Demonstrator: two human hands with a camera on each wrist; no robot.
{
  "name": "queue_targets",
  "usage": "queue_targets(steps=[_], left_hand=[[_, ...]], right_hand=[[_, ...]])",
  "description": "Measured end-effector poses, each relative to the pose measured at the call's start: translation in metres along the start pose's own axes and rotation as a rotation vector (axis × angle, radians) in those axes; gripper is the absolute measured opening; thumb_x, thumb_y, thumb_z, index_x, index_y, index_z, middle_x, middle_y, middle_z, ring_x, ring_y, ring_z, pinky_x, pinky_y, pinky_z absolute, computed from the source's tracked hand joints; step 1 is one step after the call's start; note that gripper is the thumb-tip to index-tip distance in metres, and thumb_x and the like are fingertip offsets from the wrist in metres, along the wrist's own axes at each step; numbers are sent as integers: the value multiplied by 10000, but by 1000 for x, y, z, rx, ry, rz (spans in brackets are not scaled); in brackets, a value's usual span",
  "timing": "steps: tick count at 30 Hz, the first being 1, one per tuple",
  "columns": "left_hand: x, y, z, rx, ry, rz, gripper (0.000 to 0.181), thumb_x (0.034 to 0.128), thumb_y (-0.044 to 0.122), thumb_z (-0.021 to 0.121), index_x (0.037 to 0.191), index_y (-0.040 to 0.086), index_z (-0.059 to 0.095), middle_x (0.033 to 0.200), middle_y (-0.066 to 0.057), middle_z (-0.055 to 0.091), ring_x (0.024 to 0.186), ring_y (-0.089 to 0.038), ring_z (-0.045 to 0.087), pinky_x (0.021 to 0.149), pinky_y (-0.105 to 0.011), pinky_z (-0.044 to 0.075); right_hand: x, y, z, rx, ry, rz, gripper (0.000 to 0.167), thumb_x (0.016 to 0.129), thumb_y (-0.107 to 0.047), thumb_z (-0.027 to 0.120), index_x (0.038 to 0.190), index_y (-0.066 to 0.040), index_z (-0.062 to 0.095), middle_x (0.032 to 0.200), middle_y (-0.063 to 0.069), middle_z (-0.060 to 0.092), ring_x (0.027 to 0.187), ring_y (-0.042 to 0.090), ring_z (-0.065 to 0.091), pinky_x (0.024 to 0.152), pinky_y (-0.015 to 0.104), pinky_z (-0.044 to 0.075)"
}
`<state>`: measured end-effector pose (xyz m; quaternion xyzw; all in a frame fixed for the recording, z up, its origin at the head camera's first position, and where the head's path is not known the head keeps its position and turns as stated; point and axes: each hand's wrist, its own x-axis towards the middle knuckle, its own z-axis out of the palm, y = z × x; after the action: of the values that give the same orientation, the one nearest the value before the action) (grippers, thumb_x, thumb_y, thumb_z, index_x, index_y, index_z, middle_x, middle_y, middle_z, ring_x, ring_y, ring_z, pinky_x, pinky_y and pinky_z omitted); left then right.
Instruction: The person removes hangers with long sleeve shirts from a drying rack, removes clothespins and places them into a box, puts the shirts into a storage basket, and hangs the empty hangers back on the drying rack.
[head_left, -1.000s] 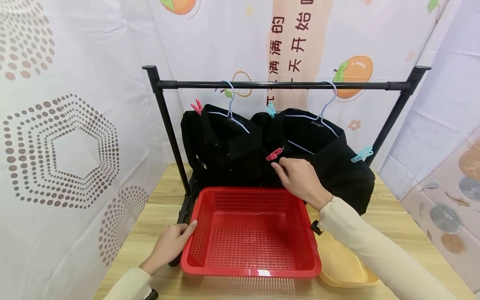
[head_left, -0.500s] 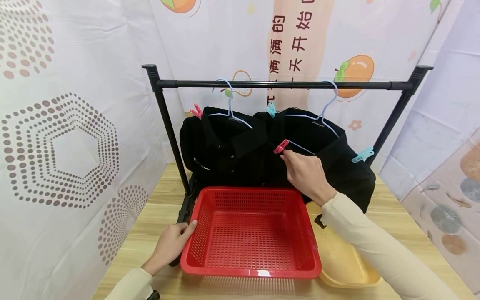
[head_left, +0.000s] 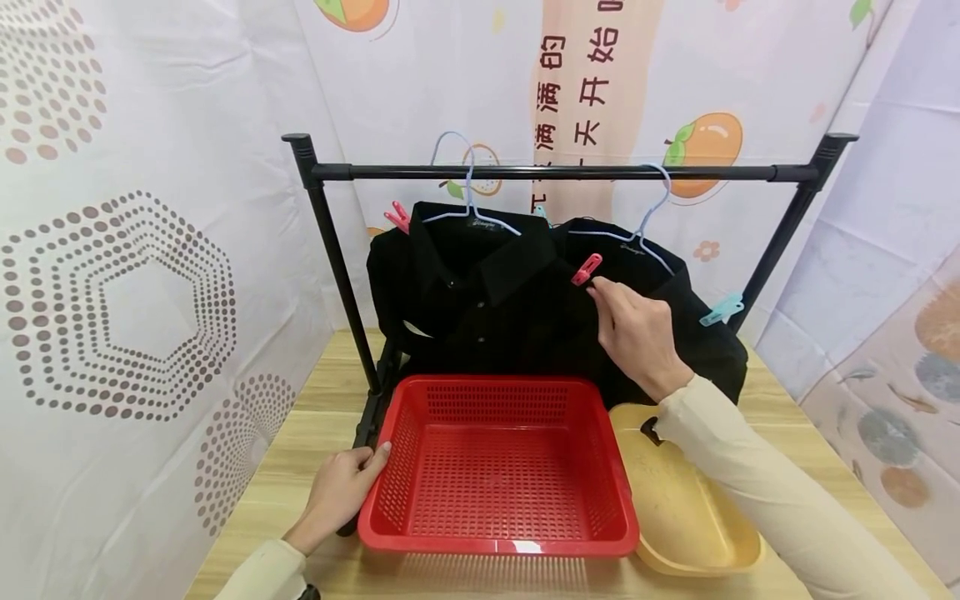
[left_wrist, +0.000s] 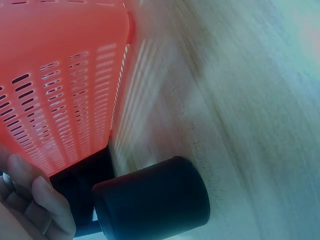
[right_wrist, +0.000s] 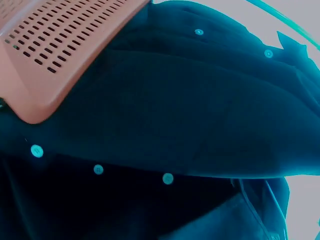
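My left hand (head_left: 341,492) grips the left side of a red plastic basket (head_left: 495,547), thumb at the rim; the left wrist view shows its curled fingers (left_wrist: 47,197) by the slotted wall. My right hand (head_left: 637,329) pinches the shoulder of a black shirt (head_left: 480,308), just beside a pink clothespin (head_left: 587,269). This shirt is on a blue hanger (head_left: 470,179), whose hook loops above the black rail (head_left: 525,173). The right fingertips are partly hidden from the head view. In the right wrist view, buttoned black cloth (right_wrist: 175,115) fills most of the picture.
A second black shirt (head_left: 697,342) hangs at right on another blue hanger (head_left: 660,196), with a light-blue clothespin (head_left: 722,309). Another pink clothespin (head_left: 400,217) sits on the first shirt. A yellow tray (head_left: 678,508) lies beside the basket. Patterned curtains surround the table.
My right hand has moved up and to the right, raising the first shirt's shoulder. Its hanger hook has risen above the rail. The left hand has stayed at the basket.
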<state>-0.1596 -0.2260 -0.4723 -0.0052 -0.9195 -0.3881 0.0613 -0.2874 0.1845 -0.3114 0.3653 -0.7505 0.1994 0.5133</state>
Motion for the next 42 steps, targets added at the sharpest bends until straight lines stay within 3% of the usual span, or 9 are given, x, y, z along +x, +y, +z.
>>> queue_targets(steps=[10,13,18,19,28,35,42], left_hand=[[0,0,-1,34,15,-19,521,1069,466,532,670,135,585,535,56,563,415,-102,549,410,-252,390],[0,0,-1,40,18,-19,524,1069,467,531,666,134,579,535,54,561,416,-103,545,410,-251,384],[0,0,-3,63,35,-9,522,1066,463,539,654,144,565,537,55,546,430,-107,527,426,-252,371],[0,0,-4,66,38,-7,520,1066,460,542,652,145,565,536,55,545,428,-109,527,425,-254,371],[0,-2,-1,77,43,4,513,1070,445,539,650,152,558,537,62,541,424,-105,521,420,-253,374],[0,-2,0,84,50,0,521,1066,442,549,633,154,533,533,53,520,435,-111,498,433,-253,355],[0,-2,0,82,61,3,542,1066,450,546,614,155,493,523,50,485,439,-104,456,440,-242,323]], right_hand=[[6,-1,-19,23,126,143,125,936,38,704,1055,69,728,968,200,746,730,357,706,686,518,568],[3,-1,-27,34,136,188,118,933,33,712,1047,58,734,962,188,748,692,332,675,724,416,567],[-8,1,-37,37,138,209,110,947,27,694,1045,70,717,790,177,670,583,271,559,622,290,442],[-10,1,-39,34,137,209,108,951,28,687,1046,74,711,761,173,643,570,254,533,592,328,408],[-29,-1,-52,38,119,254,106,945,50,684,1047,67,708,702,134,583,562,151,441,575,249,344],[-40,-3,-63,120,90,314,70,956,56,670,1006,46,718,649,25,474,588,-1,347,580,201,290],[-55,-7,-71,238,-17,409,105,967,102,628,1006,46,707,628,-6,401,564,9,342,546,190,287]])
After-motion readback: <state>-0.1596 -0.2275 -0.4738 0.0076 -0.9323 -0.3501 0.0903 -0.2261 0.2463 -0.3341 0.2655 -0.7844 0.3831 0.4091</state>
